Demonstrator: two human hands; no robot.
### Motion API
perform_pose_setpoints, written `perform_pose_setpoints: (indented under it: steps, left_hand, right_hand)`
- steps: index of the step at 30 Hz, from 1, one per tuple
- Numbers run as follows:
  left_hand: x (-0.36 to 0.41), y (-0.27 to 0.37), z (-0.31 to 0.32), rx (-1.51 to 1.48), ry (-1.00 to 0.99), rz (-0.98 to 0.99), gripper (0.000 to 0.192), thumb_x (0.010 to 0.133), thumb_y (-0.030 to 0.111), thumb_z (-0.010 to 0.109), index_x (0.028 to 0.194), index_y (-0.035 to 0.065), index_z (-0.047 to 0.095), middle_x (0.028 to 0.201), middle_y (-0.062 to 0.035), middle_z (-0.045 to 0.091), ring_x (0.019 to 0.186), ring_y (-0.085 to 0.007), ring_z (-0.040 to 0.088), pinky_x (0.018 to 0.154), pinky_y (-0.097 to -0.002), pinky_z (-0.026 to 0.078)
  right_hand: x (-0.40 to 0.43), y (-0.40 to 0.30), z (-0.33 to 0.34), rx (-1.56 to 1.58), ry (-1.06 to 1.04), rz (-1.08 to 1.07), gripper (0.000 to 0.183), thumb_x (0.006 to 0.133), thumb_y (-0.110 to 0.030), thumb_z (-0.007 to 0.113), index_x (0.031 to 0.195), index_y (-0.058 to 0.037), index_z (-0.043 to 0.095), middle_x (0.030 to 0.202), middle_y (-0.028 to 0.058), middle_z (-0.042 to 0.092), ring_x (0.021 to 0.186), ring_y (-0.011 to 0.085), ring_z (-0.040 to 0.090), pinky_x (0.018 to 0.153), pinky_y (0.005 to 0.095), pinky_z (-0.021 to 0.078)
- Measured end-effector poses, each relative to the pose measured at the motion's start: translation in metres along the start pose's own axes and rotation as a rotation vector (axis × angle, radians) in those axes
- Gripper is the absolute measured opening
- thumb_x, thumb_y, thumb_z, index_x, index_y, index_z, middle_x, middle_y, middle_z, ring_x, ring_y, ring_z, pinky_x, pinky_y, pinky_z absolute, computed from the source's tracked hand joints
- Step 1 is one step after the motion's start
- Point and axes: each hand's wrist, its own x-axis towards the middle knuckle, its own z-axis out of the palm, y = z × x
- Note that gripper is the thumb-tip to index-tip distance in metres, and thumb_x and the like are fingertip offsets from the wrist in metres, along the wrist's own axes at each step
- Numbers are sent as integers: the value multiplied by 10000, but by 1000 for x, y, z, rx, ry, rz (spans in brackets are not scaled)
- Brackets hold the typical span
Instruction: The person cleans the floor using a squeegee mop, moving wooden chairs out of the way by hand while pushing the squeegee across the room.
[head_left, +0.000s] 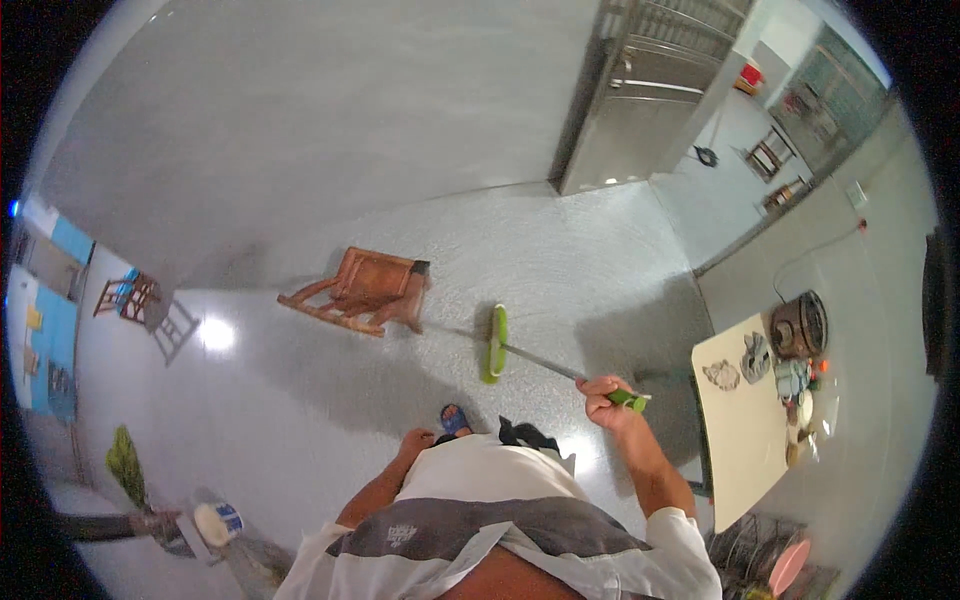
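My right hand (606, 403) is closed around the green grip end of a mop (544, 360) with a grey metal pole. The pole slants down and left to a long green mop head (495, 345), which rests on the grey floor (480, 240). Beyond the head stands a reddish-brown wooden chair (375, 281), apart from it. My left hand (416, 441) hangs by my hip, nearest to my clothing; its fingers are partly hidden, and nothing shows in them. One foot in a blue sandal (453, 418) is visible below me.
On my right, a cream-topped table (739, 450) carries a dark round cooker (799, 324) and several small items. An open metal door (637, 112) leads to another room at upper right. At far left are another chair (139, 296) and a round white-and-blue container (217, 523).
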Motion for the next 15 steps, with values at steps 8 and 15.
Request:
perform_pose_setpoints:
  steps: [8, 15]
  left_hand:
    - [21, 16, -51, 446, -7, -127, 205, 659, 171, 460, 700, 13, 585, 656, -162, 573, 608, -293, 560, 585, -365, 441]
    - [22, 71, -43, 782, -73, 132, 200, 674, 182, 472, 682, 17, 587, 586, -118, 565, 553, -204, 561, 545, -317, 441]
  right_hand:
    - [17, -51, -9, -351, 97, -317, 50, 666, -93, 435, 647, -63, 401, 477, -32, 416, 410, 75, 411, 395, 207, 289]
    - [82, -120, -10, -386, 463, -517, 156, 640, -75, 462, 528, -112, 360, 457, 2, 388, 415, 148, 413, 418, 273, 347]
